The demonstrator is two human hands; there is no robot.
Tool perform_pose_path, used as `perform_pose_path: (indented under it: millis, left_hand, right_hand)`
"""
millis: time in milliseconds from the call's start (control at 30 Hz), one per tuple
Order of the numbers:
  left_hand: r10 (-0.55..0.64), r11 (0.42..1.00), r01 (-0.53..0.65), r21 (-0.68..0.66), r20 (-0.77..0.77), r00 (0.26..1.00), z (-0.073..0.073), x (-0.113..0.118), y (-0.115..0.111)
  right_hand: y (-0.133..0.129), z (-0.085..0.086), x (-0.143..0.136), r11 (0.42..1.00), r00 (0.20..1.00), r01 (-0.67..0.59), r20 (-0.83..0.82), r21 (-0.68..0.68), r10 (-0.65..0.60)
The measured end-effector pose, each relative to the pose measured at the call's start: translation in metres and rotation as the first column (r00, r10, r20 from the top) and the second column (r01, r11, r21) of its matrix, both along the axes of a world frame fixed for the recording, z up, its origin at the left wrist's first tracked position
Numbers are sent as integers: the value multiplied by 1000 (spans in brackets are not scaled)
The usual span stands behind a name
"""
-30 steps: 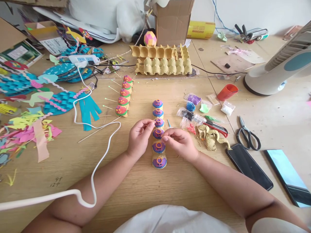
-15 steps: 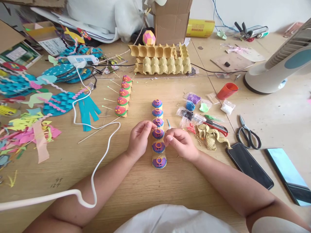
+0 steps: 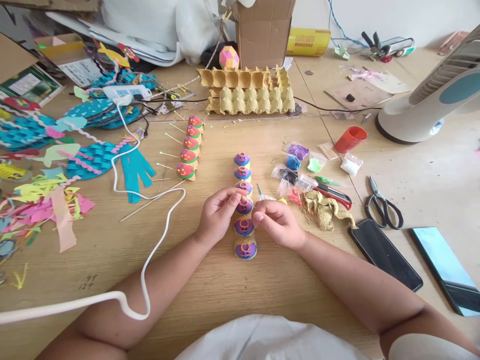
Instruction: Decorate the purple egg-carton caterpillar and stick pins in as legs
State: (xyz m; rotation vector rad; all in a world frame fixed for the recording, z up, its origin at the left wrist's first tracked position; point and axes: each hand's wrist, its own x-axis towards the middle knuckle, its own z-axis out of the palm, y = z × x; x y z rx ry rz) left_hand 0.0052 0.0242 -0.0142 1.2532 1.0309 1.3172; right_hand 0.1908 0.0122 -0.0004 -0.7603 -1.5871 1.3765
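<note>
A row of egg-carton cups (image 3: 245, 250) runs up the middle of the table, its bumps covered in purple and blue clay with small faces and orange rings. Over its middle bumps, my left hand (image 3: 217, 216) is closed in a pinch, thumb against forefinger. A hint of orange shows by its fingertips, too small to make out. On the other side of the row, my right hand (image 3: 279, 222) is closed with fingers curled, its fingertips close to the cups; whatever it holds is hidden. Behind it lies a thin blue stick (image 3: 260, 190).
A finished-looking red and green caterpillar row (image 3: 191, 144) with thin sticks lies left. Egg cartons (image 3: 257, 100) sit behind. Bags of clay (image 3: 293, 162), a red cutter (image 3: 333, 196), scissors (image 3: 383, 207) and phones (image 3: 386, 255) lie right. A white cable (image 3: 161, 235) crosses my left side.
My left fingertips have shifted slightly right over the middle bumps. The right hand has barely moved, and a bit of yellow shows behind it now.
</note>
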Motion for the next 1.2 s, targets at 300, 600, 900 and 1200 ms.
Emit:
perform_pose_path:
  millis: [300,600,900,1200]
  left_hand:
    - [0,1000,0,13,12,1000,1,0,0]
    - [0,999,2,-43,39,999,4,1,0]
    - [-3,1000,4,-18,23,1000,8,2,0]
    - [51,998,-51,-37,10,999,6,3,0]
  right_hand:
    - [0,2,0,1000,1000,-6,-6,-4,6]
    - [0,4,0,1000,1000,-2,7,-20,2]
    - [0,3,-1,999,1000,-27,12,-25,28]
    - [1,6,-1,996,998,-25,-63,-91,19]
